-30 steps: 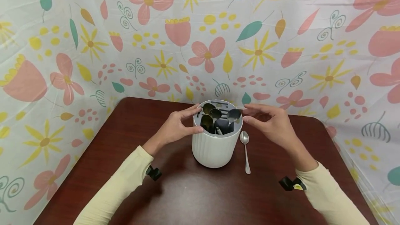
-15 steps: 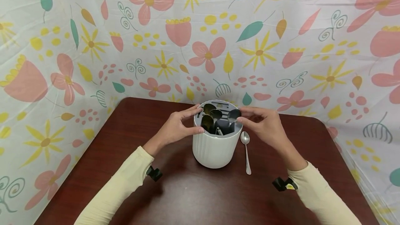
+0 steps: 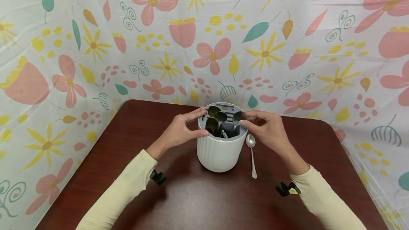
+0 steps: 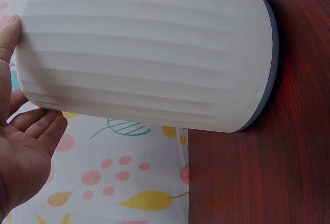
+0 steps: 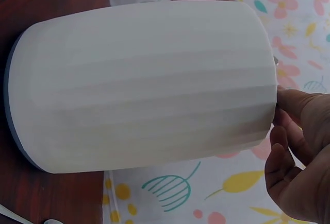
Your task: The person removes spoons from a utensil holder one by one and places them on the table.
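A white ribbed utensil holder (image 3: 219,155) stands upright on the table in the head view. Several dark-looking spoons (image 3: 212,124) stick out of its grey slotted insert, bowls up. My left hand (image 3: 179,130) holds the holder's left side, thumb at the near rim and fingers at the far rim. At the right rim, my right hand (image 3: 266,127) pinches a spoon (image 3: 237,118) by its bowl, between thumb and fingers. Ribbed wall fills much of both wrist views; there the left hand (image 4: 26,147) and right hand (image 5: 304,147) touch the rim end. The spoon handles are hidden inside.
One silver spoon (image 3: 251,155) lies on the dark wooden table (image 3: 191,205), just right of the holder. A flowered cloth (image 3: 204,45) hangs behind the table and along both sides.
My right hand has moved left, from beside the holder onto the spoon at its right rim, and thumb and fingers have closed on the bowl. My left hand stays put.
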Demonstrator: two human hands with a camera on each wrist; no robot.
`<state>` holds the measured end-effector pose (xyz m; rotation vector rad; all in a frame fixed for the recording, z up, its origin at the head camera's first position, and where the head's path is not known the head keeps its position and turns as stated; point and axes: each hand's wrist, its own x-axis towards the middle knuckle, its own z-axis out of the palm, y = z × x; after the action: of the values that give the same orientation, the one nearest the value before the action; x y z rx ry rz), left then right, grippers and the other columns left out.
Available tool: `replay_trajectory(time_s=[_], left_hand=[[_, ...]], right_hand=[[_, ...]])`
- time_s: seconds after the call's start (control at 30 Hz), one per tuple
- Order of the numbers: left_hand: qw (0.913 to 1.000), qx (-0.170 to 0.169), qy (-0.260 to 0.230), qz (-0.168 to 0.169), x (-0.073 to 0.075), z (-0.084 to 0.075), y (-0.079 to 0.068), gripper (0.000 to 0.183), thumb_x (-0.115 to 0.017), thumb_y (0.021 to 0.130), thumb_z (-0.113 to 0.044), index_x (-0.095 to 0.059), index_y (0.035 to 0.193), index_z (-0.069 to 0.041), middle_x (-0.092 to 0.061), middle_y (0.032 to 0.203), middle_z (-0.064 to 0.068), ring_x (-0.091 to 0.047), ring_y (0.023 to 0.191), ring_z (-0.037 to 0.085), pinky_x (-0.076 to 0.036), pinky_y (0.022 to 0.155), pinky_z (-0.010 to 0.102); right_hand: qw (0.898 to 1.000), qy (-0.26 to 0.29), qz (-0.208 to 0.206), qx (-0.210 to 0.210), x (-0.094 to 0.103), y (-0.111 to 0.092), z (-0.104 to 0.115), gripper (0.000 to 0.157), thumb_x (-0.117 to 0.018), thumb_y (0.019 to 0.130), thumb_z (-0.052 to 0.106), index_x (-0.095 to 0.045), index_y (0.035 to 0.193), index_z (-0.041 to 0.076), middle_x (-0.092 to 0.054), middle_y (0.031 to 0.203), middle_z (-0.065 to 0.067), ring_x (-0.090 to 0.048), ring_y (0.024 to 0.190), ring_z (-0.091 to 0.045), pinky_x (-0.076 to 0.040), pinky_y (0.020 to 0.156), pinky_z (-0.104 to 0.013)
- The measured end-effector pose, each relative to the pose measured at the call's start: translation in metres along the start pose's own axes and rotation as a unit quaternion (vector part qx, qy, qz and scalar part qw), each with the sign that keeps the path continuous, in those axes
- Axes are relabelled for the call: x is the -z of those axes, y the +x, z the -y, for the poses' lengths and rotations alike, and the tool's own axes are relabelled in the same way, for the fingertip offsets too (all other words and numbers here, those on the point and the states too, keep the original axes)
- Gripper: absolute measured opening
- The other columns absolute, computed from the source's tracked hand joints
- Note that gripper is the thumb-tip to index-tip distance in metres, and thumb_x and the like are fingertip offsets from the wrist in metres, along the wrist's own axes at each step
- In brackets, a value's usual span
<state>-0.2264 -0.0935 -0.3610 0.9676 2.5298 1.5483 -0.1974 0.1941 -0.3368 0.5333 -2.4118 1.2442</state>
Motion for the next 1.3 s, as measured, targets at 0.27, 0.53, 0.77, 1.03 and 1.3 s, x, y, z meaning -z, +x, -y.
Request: replay_trajectory(time_s=[0.27,0.53,0.77,1.03,1.3], left_hand=[[1.0000,0.001,-0.002,0.001,-0.001,0.000,0.000,0.068,-0.078,0.081,-0.031,-0.050,0.140,-0.012,-0.041,0.149,0.004,-0.035,0.138,0.015,-0.034,0.108,0.045],[1.0000,0.001,0.005,-0.002,0.001,-0.004,-0.001,0.065,-0.078,0.082,-0.026,-0.051,0.139,-0.010,-0.042,0.148,0.007,-0.036,0.137,0.012,-0.035,0.108,0.043],[1.0000,-0.001,-0.003,0.003,0.000,-0.001,0.000,0.067,-0.077,0.082,-0.029,-0.050,0.141,-0.012,-0.040,0.150,0.005,-0.035,0.138,0.016,-0.035,0.108,0.045],[0.9999,-0.002,-0.010,0.002,-0.003,0.008,0.001,0.066,-0.077,0.082,-0.026,-0.049,0.141,-0.014,-0.039,0.150,0.004,-0.035,0.138,0.014,-0.033,0.109,0.046],[0.9999,-0.014,0.008,-0.007,-0.006,0.032,0.006,0.067,-0.076,0.079,-0.044,-0.049,0.139,-0.033,-0.040,0.149,-0.009,-0.034,0.136,0.001,-0.035,0.108,0.042]], right_hand=[[1.000,0.023,-0.014,0.000,-0.003,-0.002,0.001,0.016,-0.077,0.080,0.006,-0.074,0.096,0.002,-0.074,0.089,-0.010,-0.060,0.063,-0.020,-0.046,0.054,-0.020],[0.999,0.027,-0.034,-0.009,-0.008,-0.001,0.001,0.012,-0.077,0.080,0.007,-0.074,0.092,0.003,-0.073,0.081,-0.010,-0.058,0.060,-0.022,-0.044,0.052,-0.019],[0.998,0.037,-0.051,0.008,-0.010,0.002,-0.002,0.011,-0.078,0.079,0.006,-0.074,0.089,0.003,-0.071,0.074,-0.009,-0.056,0.057,-0.021,-0.043,0.051,-0.020],[0.997,0.040,-0.061,0.015,-0.004,0.007,0.005,0.010,-0.078,0.079,0.005,-0.073,0.086,0.001,-0.069,0.072,-0.011,-0.056,0.057,-0.017,-0.044,0.052,-0.020],[0.997,0.033,-0.068,-0.009,0.008,0.016,0.019,0.011,-0.077,0.080,0.005,-0.073,0.089,0.000,-0.066,0.070,-0.004,-0.055,0.061,-0.013,-0.043,0.053,-0.018]])
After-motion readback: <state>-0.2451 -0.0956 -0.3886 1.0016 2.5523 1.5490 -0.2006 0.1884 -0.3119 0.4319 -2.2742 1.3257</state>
